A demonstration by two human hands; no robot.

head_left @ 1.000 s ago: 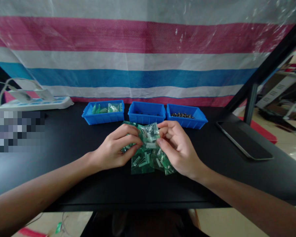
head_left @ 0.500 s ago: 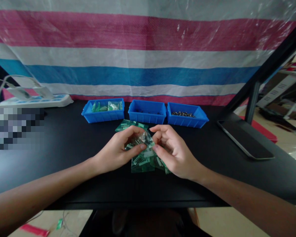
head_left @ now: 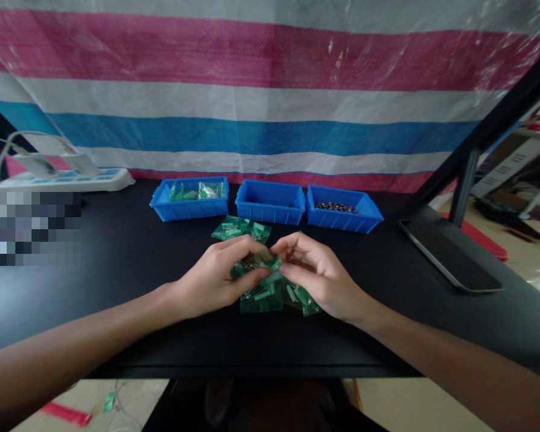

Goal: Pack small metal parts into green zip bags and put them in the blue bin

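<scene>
In front of the middle blue bin (head_left: 270, 213), a small clear bag (head_left: 261, 259) is pinched by the left hand (head_left: 222, 271) and best steadied by its edges, though whether it is also pinched by the right hand (head_left: 326, 277) cannot be told.

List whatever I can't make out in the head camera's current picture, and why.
All in the head view:
Small bag: contents mostly covered by the left hand and right hand.
Right fingertips: too small and dim to tell whether they pinch the bag.
Middle blue bin: dark bits too small, partly behind its front wall.
Right-hand blue bin: metal pieces too small to identify.
Pixelated object: blurred out, cut off by the left edge.
</scene>
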